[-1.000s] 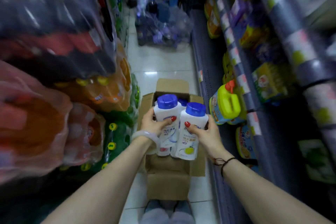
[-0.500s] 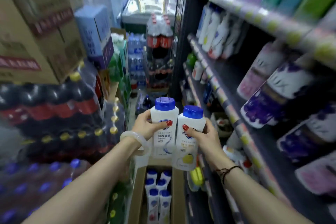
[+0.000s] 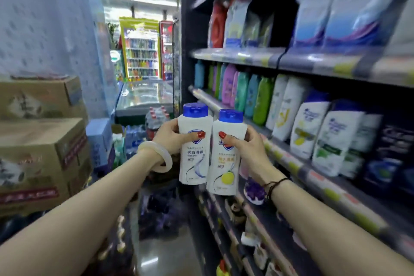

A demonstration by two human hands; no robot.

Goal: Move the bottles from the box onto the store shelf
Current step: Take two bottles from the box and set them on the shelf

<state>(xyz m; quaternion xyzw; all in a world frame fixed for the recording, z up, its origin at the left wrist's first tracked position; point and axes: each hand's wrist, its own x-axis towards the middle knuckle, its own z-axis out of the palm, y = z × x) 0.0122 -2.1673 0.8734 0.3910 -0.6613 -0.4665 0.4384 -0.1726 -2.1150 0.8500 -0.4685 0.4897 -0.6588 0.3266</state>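
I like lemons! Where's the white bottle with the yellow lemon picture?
The white blue-capped lemon bottle is mid-frame in the head view, gripped by the right hand, beside the other white blue-capped bottle in the left hand.

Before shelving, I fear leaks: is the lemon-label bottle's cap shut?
Shut: the blue cap sits flush on the lemon-label bottle in the right hand.

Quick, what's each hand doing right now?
Left hand: holding the blue-swirl bottle.
Right hand: holding the lemon-label bottle.
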